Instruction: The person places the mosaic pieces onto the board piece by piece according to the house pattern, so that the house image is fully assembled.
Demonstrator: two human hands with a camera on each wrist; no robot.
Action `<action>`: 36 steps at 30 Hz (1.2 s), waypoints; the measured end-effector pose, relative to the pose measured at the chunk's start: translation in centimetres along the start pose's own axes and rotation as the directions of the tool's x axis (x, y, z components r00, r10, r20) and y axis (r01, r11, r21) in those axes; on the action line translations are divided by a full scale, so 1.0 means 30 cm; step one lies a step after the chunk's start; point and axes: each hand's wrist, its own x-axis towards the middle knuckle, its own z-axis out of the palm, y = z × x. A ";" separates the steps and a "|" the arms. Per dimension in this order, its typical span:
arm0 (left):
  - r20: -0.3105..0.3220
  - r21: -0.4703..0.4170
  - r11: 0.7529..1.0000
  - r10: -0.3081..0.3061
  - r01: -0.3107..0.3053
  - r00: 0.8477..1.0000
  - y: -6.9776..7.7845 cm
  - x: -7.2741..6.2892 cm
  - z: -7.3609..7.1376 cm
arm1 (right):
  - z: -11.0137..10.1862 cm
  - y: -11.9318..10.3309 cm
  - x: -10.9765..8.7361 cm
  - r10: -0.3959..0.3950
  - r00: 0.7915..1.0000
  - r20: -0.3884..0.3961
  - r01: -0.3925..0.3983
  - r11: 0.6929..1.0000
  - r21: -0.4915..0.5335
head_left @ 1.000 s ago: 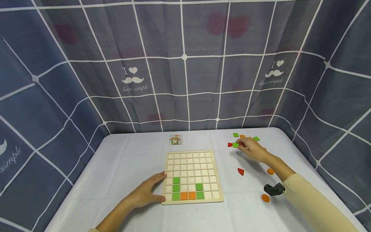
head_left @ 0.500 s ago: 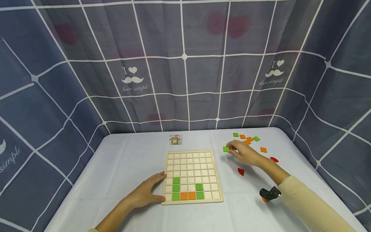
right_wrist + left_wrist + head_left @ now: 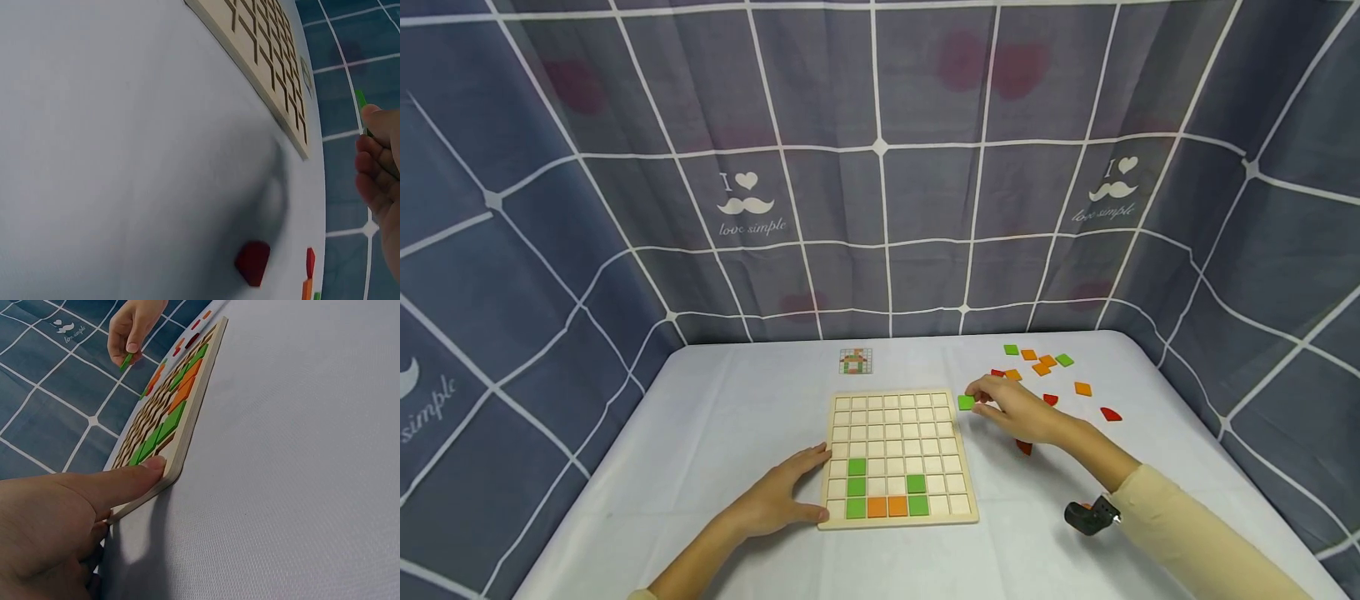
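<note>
My right hand (image 3: 1018, 408) pinches a green square tile (image 3: 966, 402) above the table, just off the right edge of the wooden grid board (image 3: 912, 423). In the right wrist view the green tile (image 3: 360, 99) juts from between thumb and fingertips. My left hand (image 3: 775, 496) rests against the board's left side, thumb and fingers spread apart. Seen from the left wrist, the thumb (image 3: 125, 484) lies on the board's near corner; the other fingers are partly hidden. Several green tiles (image 3: 856, 487) and two orange tiles (image 3: 877, 507) sit in the lower cells.
Loose orange tiles (image 3: 1047, 361), green tiles (image 3: 1064, 360) and red pieces (image 3: 1111, 414) lie scattered on the right of the white table (image 3: 722, 417). A small pattern card (image 3: 855, 361) lies behind the board. Grid-patterned curtains (image 3: 820, 192) surround the table's back and sides.
My right hand has moved left and towards me from the loose pieces, carrying the green tile to the board's right edge. My left hand and the board have stayed put.
</note>
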 end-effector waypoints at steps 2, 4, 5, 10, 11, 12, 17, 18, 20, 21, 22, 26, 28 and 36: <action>0.004 -0.004 1.000 0.000 0.000 1.000 0.001 0.000 -0.001 | 0.013 -0.019 0.003 -0.011 1.000 0.022 0.011 1.000 0.013; 0.007 -0.008 1.000 0.000 0.001 1.000 0.004 -0.001 -0.002 | 0.028 -0.034 0.005 -0.027 0.999 0.046 0.026 0.999 0.021; 0.009 -0.010 1.000 -0.001 0.001 1.000 0.005 -0.002 -0.003 | 0.036 -0.041 0.007 -0.034 0.998 0.056 0.032 0.999 0.025; 0.009 -0.013 1.000 -0.002 0.003 1.000 0.008 -0.004 -0.004 | 0.080 -0.072 0.016 -0.071 0.993 0.095 0.067 0.997 0.044; 0.008 -0.013 1.000 -0.004 0.004 1.000 0.008 -0.004 -0.004 | 0.090 -0.077 0.019 -0.082 0.992 0.100 0.077 0.996 0.050; 0.007 -0.014 1.000 -0.004 0.005 1.000 0.008 -0.004 -0.004 | 0.100 -0.082 0.021 -0.094 0.990 0.105 0.088 0.995 0.054; 0.007 -0.012 1.000 -0.005 0.005 1.000 0.003 -0.002 -0.004 | 0.154 -0.102 0.029 -0.147 0.979 0.140 0.138 0.988 0.069; 0.007 -0.011 1.000 -0.004 0.004 1.000 0.003 -0.001 -0.004 | 0.163 -0.106 0.029 -0.155 0.977 0.145 0.146 0.987 0.069; 0.005 -0.009 1.000 -0.003 0.003 1.000 0.002 0.000 -0.004 | 0.181 -0.114 0.029 -0.168 0.974 0.153 0.159 0.985 0.073; 0.005 -0.008 1.000 -0.003 0.003 1.000 0.003 0.000 -0.004 | 0.188 -0.118 0.030 -0.175 0.972 0.157 0.166 0.983 0.074; 0.005 -0.008 1.000 -0.003 0.003 1.000 0.003 0.000 -0.004 | 0.194 -0.121 0.030 -0.181 0.970 0.162 0.171 0.982 0.076; 0.005 -0.005 1.000 -0.004 0.004 1.000 0.006 0.000 -0.004 | 0.213 -0.139 0.031 -0.168 0.967 0.192 0.154 0.984 0.088; 0.006 -0.006 1.000 -0.006 0.006 1.000 0.006 0.000 -0.003 | 0.219 -0.148 0.032 -0.149 0.968 0.204 0.134 0.987 0.084; 0.004 0.003 1.000 -0.011 0.011 1.000 0.002 0.003 0.000 | 0.231 -0.162 0.035 -0.123 0.970 0.210 0.114 0.992 0.052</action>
